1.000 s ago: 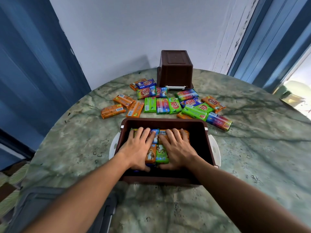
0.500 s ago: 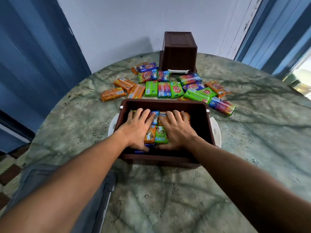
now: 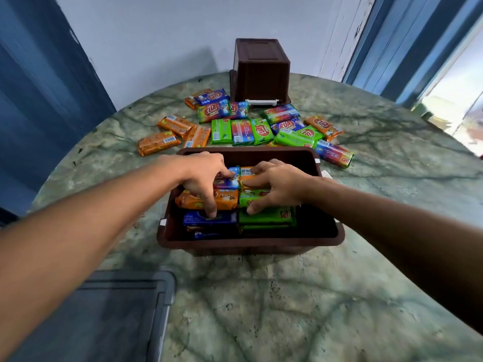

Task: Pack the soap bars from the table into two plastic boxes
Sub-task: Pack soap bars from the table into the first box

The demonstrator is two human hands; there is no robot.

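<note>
A brown plastic box [image 3: 248,242] stands open in front of me with two stacks of wrapped soap bars [image 3: 266,218] inside. My left hand [image 3: 206,176] rests on the left stack, fingers spread over an orange bar and a blue bar. My right hand [image 3: 274,186] lies on the right stack, fingertips on the green bars. Neither hand lifts a bar. Several loose soap bars [image 3: 245,131] in orange, green and blue wrappers lie on the table behind the box. A second brown box [image 3: 261,71] stands upside down at the far side.
The round green marble table [image 3: 261,296] carries everything. A grey plastic lid [image 3: 109,309] lies at the near left edge. A white wall is behind the table, with blue door frames to the left and right.
My hands have gone from lying flat on the bars to arched fingers at the top of the stacks. The camera has tipped, so the box sits lower in view.
</note>
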